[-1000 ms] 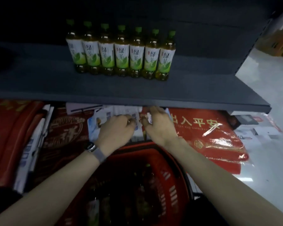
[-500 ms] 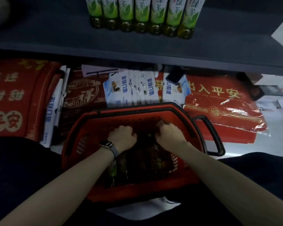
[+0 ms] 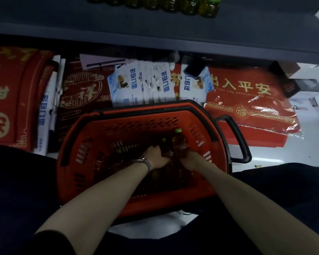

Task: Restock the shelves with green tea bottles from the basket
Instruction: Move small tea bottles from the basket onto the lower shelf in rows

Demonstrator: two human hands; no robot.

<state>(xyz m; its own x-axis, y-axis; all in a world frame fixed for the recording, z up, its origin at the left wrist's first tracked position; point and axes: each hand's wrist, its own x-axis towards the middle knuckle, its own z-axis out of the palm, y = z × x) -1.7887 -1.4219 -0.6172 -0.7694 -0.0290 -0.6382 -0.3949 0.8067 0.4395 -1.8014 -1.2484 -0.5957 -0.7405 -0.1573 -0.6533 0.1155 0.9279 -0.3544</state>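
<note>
A red plastic basket (image 3: pixel 92 137) sits on the floor between my knees, with several dark green tea bottles lying inside. My right hand (image 3: pixel 191 159) grips a bottle (image 3: pixel 180 142) with a green cap, tilted up toward the basket's far right wall. My left hand (image 3: pixel 155 156), a watch on its wrist, is closed around another bottle (image 3: pixel 165 147) right beside it. Only the bases of a row of tea bottles (image 3: pixel 173 4) show at the top edge, standing on the dark grey shelf (image 3: pixel 155 32).
Under the shelf lie red doormats (image 3: pixel 250 100) in plastic wrap and white-and-blue packets (image 3: pixel 142 85). A dark phone-like object (image 3: pixel 193 70) rests on one packet. The basket's black handle (image 3: pixel 236 138) sticks out to the right. White floor (image 3: pixel 317 135) shows at right.
Both hands dropped from the packets under the shelf into the basket and closed on bottles. My view tilted down, so the shelf's bottle row slid to the top edge.
</note>
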